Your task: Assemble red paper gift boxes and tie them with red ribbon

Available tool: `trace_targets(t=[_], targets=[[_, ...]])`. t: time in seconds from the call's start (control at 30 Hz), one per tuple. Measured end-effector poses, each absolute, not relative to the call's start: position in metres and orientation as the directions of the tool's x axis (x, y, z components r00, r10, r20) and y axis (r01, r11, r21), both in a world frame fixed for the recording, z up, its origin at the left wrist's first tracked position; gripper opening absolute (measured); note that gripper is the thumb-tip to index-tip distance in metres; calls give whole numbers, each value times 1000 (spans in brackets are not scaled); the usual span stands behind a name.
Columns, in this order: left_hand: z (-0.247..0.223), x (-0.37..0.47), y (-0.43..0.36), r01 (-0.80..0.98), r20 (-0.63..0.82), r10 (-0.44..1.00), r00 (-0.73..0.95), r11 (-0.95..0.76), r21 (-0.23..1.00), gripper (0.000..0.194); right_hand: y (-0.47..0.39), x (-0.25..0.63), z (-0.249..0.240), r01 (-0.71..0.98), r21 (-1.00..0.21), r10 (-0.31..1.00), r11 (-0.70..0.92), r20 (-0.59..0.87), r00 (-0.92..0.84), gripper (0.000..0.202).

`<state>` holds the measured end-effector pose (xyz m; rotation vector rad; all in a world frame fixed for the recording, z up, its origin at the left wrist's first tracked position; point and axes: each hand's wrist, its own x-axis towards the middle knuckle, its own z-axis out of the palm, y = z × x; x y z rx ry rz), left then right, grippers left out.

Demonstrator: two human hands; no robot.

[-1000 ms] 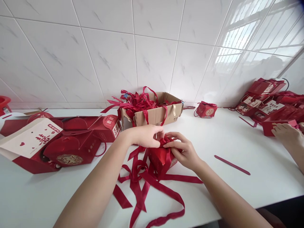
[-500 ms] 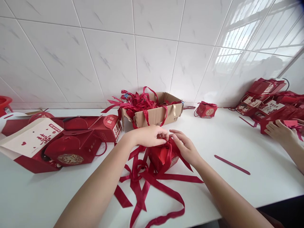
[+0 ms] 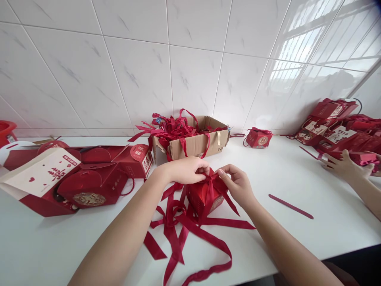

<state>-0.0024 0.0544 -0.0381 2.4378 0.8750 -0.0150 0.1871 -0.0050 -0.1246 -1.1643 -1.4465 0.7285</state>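
A small red gift box (image 3: 199, 195) stands in front of me, with a dark red ribbon (image 3: 210, 190) knotted in a bow over its top. My left hand (image 3: 195, 170) is closed at the bow's left side, its fingertips curled and partly hidden. On the right side, my right hand (image 3: 236, 180) pinches a loop of the ribbon between thumb and forefinger. Ribbon tails hang down the box's front and right. Several loose ribbon strips (image 3: 205, 236) lie tangled on the white table (image 3: 119, 250) before and left of the box.
Behind stands a cardboard box (image 3: 196, 147) full of ribbons. Larger red boxes (image 3: 92, 186) sit at left. A small box (image 3: 258, 138) is near the wall; a strap (image 3: 291, 206) lies at right. Another person's hands (image 3: 348, 166) work by stacked red boxes (image 3: 336, 127).
My right hand has moved from open fingers over the knot to a pinch on the ribbon's right loop. The bow shows more clearly. The other person's hand has spread over a box.
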Motion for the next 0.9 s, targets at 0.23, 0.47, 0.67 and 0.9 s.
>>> trace_targets(t=[0.23,0.47,0.67,0.9], targets=[[-36,-6,55,635,-210,622,754,-609,474,19,-3,188,-130,233,-905,914,356,389,115,28],[-33,-11,55,690,-223,673,705,-578,436,18,1,188,-131,338,-891,905,301,379,192,33],[-31,-11,54,670,-183,683,707,-564,482,22,-3,187,-130,278,-911,920,305,357,161,34],[-29,-9,52,583,-141,617,774,-606,541,13,-6,184,-127,252,-921,930,297,339,144,34]])
